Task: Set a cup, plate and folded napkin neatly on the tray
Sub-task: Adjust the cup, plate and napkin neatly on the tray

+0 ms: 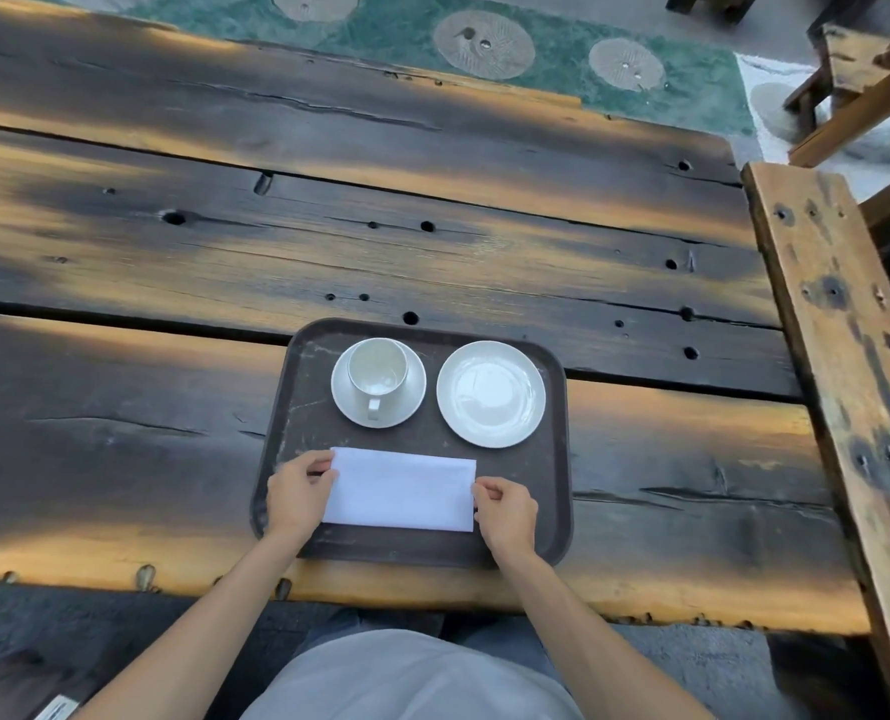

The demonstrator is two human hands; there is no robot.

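Tray [552, 491], frame ctr: 1 cup [377, 368] on 1 saucer [411, 402], 1 plate [490, 393], 1 napkin [401, 490]; left hand [297, 493] & right hand [505, 511] pinch napkin ends.

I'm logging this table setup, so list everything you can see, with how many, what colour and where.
tray: one, dark brown, near edge of the table, in front of the person
cup: one, white, empty, upright on the saucer, handle toward the person
saucer: one, white, far left part of the tray
plate: one, white, empty, far right part of the tray, beside the saucer
napkin: one, white, folded into a rectangle, near part of the tray
table: one, dark weathered wood planks with holes
rug: one, green with pale round patterns, floor beyond the table
bench: one, worn wood, right of the table
left hand: one, pinching the napkin's left edge
right hand: one, pinching the napkin's right edge
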